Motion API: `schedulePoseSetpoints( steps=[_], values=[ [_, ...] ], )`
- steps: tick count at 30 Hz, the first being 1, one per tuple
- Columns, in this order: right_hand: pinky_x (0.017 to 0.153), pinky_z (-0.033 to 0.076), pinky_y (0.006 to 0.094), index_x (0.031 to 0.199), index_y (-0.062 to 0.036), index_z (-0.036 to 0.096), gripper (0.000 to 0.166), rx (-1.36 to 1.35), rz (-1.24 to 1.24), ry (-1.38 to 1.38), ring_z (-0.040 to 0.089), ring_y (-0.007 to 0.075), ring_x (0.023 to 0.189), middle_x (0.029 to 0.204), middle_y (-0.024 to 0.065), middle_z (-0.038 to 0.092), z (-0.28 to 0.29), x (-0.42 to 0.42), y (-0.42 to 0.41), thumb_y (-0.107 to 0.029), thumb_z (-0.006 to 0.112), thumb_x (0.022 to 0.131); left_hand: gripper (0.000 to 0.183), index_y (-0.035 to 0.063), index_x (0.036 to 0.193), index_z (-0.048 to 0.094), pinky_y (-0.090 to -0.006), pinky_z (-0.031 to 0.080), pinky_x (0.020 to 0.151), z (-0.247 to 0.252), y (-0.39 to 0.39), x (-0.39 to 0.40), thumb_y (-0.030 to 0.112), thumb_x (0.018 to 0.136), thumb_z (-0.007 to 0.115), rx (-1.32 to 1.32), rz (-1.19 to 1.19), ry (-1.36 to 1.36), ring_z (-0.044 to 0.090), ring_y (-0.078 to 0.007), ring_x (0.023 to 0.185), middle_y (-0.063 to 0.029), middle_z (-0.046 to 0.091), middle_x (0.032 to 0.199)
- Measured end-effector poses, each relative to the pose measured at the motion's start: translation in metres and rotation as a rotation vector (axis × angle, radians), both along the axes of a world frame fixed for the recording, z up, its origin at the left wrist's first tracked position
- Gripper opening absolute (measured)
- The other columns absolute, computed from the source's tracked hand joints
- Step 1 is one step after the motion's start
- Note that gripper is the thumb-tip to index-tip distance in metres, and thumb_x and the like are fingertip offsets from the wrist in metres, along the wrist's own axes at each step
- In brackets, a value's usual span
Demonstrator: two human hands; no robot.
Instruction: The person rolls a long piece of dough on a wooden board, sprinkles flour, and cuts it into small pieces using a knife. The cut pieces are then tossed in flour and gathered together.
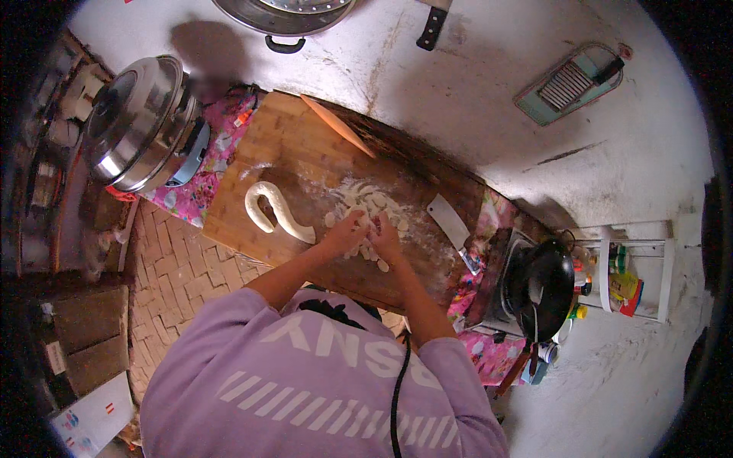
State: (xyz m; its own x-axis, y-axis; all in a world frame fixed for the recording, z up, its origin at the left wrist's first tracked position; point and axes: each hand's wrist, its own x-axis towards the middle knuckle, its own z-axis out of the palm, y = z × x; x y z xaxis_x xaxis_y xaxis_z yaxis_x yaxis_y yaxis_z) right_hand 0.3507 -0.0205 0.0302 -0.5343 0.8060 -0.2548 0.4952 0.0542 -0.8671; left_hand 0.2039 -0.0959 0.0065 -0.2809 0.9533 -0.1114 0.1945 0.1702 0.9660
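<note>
My left hand [347, 230] and my right hand [383, 236] meet over a pile of small floured dough pieces [372, 197]. Their fingers are bent in close together; whether a piece is pinched between them is hidden. More dough pieces [366, 252] lie just below the hands. On the left of the large wooden board [275, 134] rests a thick dough rope [278, 209], bent into a hook. A cleaver [450, 222] lies flat to the right of my right hand, its handle towards me. Flour is scattered around the pile.
A long tapered wooden piece [338, 126] lies along the board's wall side. At left, a lidded steel steamer [140, 123] stands on the flowered cloth side. A black wok [544, 292] sits on a stove [512, 257] at right. A grater [567, 86] hangs on the wall.
</note>
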Motion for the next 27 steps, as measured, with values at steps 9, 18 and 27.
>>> schedulePoseSetpoints(
  steps=[9,18,27],
  values=[
    [0.079,0.052,0.0335,0.125,-0.0020,0.053,0.041,-0.467,0.027,0.183,0.059,0.0181,0.099,0.113,0.0090,0.061,0.000,0.024,0.034,-0.011,0.063,0.086,0.041,0.0043,0.114,0.053,-0.0299,0.053,0.065,0.012,0.037,-0.032,0.014,0.080,0.074,-0.392,-0.127,-0.597,0.061,-0.0174,0.076,-0.0082,0.059,0.088],
    [0.090,0.050,0.0336,0.125,-0.0034,0.053,0.037,-0.738,0.012,0.340,0.059,0.0171,0.101,0.114,0.0056,0.059,0.022,0.022,0.028,-0.017,0.062,0.091,0.038,0.0013,0.111,0.058,-0.0304,0.051,0.066,0.034,0.044,-0.024,0.010,0.078,0.074,-0.376,-0.196,-0.450,0.060,-0.0170,0.081,-0.0096,0.060,0.094],
    [0.094,0.050,0.0389,0.131,-0.0032,0.047,0.043,-0.783,-0.262,0.671,0.059,0.0218,0.103,0.118,0.0081,0.057,-0.014,0.046,0.024,-0.020,0.057,0.093,0.022,0.0038,0.095,0.064,-0.0343,0.050,0.063,0.008,0.049,-0.022,0.011,0.077,0.074,-0.243,-0.352,-0.195,0.061,-0.0184,0.070,-0.0085,0.064,0.082]
  ],
)
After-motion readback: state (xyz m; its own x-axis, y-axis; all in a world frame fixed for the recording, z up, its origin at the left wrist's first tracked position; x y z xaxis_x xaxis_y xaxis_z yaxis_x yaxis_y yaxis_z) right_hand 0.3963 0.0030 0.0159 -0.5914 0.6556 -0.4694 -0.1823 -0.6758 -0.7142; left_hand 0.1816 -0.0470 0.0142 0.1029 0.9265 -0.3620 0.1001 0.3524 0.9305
